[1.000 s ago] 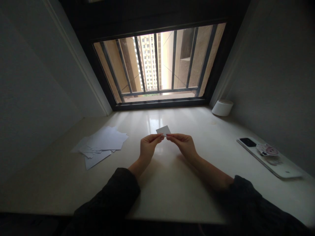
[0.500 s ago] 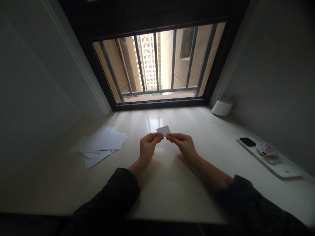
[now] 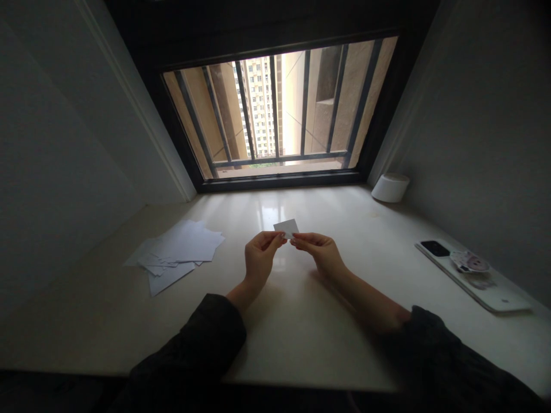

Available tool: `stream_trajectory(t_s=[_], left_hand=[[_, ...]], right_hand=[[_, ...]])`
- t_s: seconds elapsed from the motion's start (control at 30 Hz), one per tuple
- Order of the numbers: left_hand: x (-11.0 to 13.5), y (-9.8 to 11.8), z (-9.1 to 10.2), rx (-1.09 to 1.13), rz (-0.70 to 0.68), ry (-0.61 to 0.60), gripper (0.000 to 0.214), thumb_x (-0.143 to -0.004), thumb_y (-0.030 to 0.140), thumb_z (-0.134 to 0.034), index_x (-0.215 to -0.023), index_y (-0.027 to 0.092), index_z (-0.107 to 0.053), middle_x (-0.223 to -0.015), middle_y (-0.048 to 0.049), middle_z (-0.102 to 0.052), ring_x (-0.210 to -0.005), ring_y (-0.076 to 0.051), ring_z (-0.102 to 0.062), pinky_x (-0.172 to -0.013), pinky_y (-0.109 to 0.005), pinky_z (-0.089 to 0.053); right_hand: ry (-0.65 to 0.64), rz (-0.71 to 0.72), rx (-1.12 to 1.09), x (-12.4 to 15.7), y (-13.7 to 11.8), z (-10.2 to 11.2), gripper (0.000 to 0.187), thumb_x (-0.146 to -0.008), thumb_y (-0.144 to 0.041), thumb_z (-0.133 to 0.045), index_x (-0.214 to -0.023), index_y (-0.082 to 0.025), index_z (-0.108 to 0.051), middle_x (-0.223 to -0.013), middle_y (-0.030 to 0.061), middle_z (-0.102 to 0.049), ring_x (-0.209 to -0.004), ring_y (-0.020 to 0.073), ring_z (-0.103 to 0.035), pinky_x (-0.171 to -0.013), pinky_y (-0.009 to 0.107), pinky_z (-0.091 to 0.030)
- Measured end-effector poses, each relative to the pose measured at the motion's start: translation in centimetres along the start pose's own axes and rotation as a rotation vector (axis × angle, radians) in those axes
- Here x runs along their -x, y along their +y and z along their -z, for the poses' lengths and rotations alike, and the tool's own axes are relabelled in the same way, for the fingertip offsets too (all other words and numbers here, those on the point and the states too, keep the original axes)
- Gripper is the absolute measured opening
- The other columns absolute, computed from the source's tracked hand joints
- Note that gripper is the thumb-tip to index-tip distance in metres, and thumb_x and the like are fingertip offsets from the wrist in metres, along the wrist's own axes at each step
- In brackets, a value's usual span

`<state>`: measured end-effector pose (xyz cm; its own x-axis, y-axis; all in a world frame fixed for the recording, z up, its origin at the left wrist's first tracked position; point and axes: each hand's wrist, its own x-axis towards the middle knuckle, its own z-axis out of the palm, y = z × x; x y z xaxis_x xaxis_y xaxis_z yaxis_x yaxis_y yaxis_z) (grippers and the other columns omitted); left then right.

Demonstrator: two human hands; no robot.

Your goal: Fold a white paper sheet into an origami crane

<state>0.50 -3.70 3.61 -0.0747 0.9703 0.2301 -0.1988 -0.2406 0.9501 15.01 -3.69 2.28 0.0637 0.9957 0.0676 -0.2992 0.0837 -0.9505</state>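
A small white piece of paper (image 3: 286,227) is held up above the pale table (image 3: 301,321) near its middle. My left hand (image 3: 259,259) pinches the paper's lower left edge with thumb and forefinger. From the other side, my right hand (image 3: 321,253) pinches its lower right edge. Both hands hover close together, fingertips almost touching under the paper. Dark sleeves cover both forearms.
A loose pile of white paper sheets (image 3: 178,252) lies on the table to the left. A white phone (image 3: 471,274) with a round sticker lies at the right. A white round container (image 3: 390,187) stands by the barred window (image 3: 279,112). Walls close in on both sides.
The paper and both hands have barely shifted; both pinches hold as before.
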Motion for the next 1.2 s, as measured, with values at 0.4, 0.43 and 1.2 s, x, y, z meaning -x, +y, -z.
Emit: stream_trajectory(t_s=[0.4, 0.43, 1.2], left_hand=[[0.18, 0.11, 0.17, -0.056, -0.112, -0.054, 0.019, -0.071, 0.028, -0.07, -0.082, 0.014, -0.066, -0.08, -0.0059, -0.07, -0.076, -0.019, -0.068, -0.077, -0.034, -0.054], [0.17, 0.05, 0.18, -0.059, -0.117, -0.055, 0.018, -0.072, 0.028, -0.069, -0.082, 0.014, -0.066, -0.08, -0.0059, -0.07, -0.077, -0.019, -0.068, -0.077, -0.034, -0.054], [-0.06, 0.06, 0.18, 0.037, 0.0, -0.067, 0.032, -0.071, 0.027, -0.071, -0.073, 0.019, -0.04, -0.068, -0.0004, -0.069, -0.069, -0.019, -0.07, -0.071, -0.033, -0.055]], right_hand=[[-0.033, -0.008, -0.06, -0.1, 0.33, 0.17, 0.023, -0.053, -0.027, -0.082, -0.074, -0.021, -0.074, -0.072, 0.0039, -0.073, -0.072, 0.0187, -0.066, -0.078, 0.037, -0.049], [-0.032, -0.014, -0.066, -0.14, 0.38, 0.2, 0.024, -0.053, -0.027, -0.082, -0.074, -0.021, -0.074, -0.072, 0.004, -0.073, -0.072, 0.0188, -0.066, -0.077, 0.037, -0.049], [-0.021, -0.064, -0.138, -0.35, 0.53, 0.27, 0.021, -0.053, -0.028, -0.082, -0.066, -0.019, -0.068, -0.067, 0.0032, -0.072, -0.067, 0.0174, -0.067, -0.069, 0.031, -0.049]])
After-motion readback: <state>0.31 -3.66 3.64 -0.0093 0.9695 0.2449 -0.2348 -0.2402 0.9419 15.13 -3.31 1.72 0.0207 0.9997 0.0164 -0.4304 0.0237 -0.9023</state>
